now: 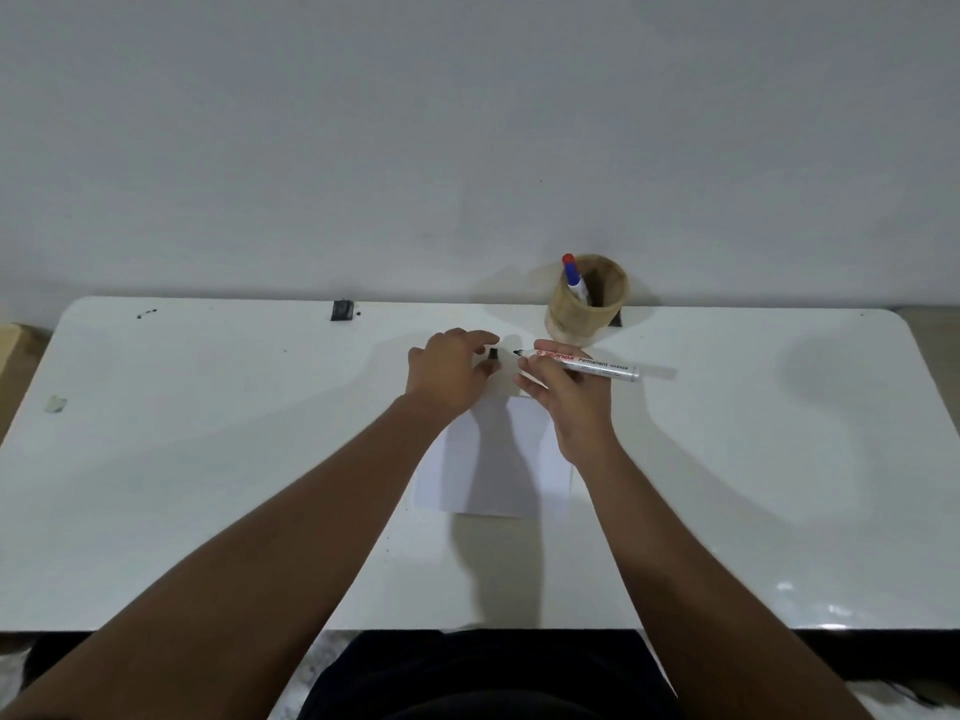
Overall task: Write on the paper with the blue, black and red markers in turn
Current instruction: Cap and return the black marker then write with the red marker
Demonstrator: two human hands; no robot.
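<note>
Right hand raised, gripping black marker

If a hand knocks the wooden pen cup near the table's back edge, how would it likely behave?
The round wooden pen cup looks thick-walled, so probably fairly stable. Two capped markers leaning to one side could shift its balance slightly. On the glossy white table it may slide rather than tip.

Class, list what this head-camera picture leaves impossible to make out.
Head view only:
- Top of the paper: covered by both hands, so any writing there is hidden.
- Black cap: partly behind left hand fingers.
- Markers in the cup: lower bodies hidden by its wall.
- Small print on the marker in right hand: too small.
</note>
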